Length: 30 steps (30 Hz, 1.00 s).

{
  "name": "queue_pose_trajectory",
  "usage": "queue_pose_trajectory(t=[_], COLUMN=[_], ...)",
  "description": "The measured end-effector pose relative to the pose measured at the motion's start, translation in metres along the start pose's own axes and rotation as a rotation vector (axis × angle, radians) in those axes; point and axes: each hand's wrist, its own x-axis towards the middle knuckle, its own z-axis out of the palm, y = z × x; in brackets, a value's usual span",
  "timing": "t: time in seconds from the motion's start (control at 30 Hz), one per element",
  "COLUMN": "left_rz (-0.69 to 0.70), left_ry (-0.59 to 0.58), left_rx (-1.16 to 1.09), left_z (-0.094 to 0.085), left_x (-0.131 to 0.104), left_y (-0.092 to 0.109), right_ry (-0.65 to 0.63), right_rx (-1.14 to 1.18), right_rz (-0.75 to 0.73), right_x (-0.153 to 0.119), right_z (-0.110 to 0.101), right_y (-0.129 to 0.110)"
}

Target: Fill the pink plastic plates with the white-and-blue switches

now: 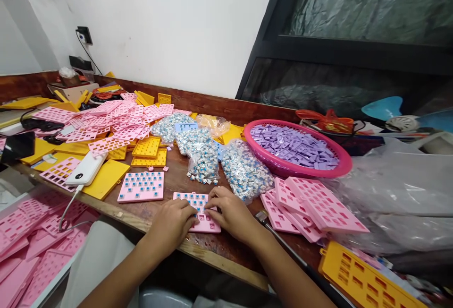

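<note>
At the table's front edge lies a pink keyboard plate [207, 226] with blue-stemmed key switches [193, 196] in its upper rows and bare square holes in its lower part. My left hand [172, 225] rests over its left side, fingers curled together, tips at the middle rows. From the right, my right hand [231, 211] reaches onto the plate with thumb and fingers bent close together. What either set of fingertips pinches is too small and covered to make out. Left of them sits another pink plate [141, 197] bearing several rows of blue switches.
Behind stand clear bags of switches [244, 168] and a magenta basket [300, 173] of purple pieces. Pink plates [318, 199] are stacked at right. A white power bank [87, 168] with a cable lies on yellow plates at left. A black rod [286, 246] runs beside my right forearm.
</note>
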Motion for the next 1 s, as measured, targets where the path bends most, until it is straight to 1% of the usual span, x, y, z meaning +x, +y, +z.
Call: queue_pose_trajectory(t=[0.23,0.33,0.37,0.43,0.5,0.53,0.57,0.67,0.77,0.83,0.9,0.97,1.0], left_rz=[-0.104,-0.106,-0.096,-0.061,-0.020,-0.006,0.001,0.005,0.018,0.026,0.044,0.065,0.065], left_ry=[0.005,0.032,0.039,0.042,0.027,0.019,0.015,0.014,-0.005,-0.021,-0.048,-0.064,-0.051], left_rx=[-0.080,-0.159,-0.184,-0.194,-0.141,-0.094,-0.039,0.106,0.158,0.157,0.110,0.039,0.025], left_z=[-0.001,0.001,0.002,0.002,0.001,0.001,0.001,0.002,0.001,-0.002,-0.008,-0.015,-0.019], left_x=[0.005,0.005,0.004,0.002,0.001,0.000,0.000,0.000,0.001,0.001,0.003,0.009,0.016], left_y=[0.003,0.001,0.000,-0.001,-0.001,0.000,0.002,0.007,0.010,0.010,0.006,0.000,-0.005], right_ry=[-0.063,-0.048,-0.009,0.146,0.311,0.340,0.328,0.206,0.132,0.118,0.145,0.180,0.183], right_rx=[-0.024,0.073,0.113,0.139,0.062,0.004,-0.050,-0.152,-0.203,-0.197,-0.119,0.041,0.145], right_rz=[0.002,-0.004,0.010,0.105,0.247,0.303,0.339,0.376,0.376,0.357,0.306,0.229,0.193], right_x=[0.001,0.001,0.002,0.003,0.004,0.005,0.005,0.008,0.012,0.014,0.014,0.012,0.011], right_z=[0.003,-0.003,-0.006,-0.013,-0.017,-0.018,-0.017,-0.008,0.004,0.007,0.005,-0.001,-0.006], right_y=[-0.002,0.003,0.007,0.019,0.034,0.040,0.045,0.052,0.050,0.048,0.047,0.047,0.047])
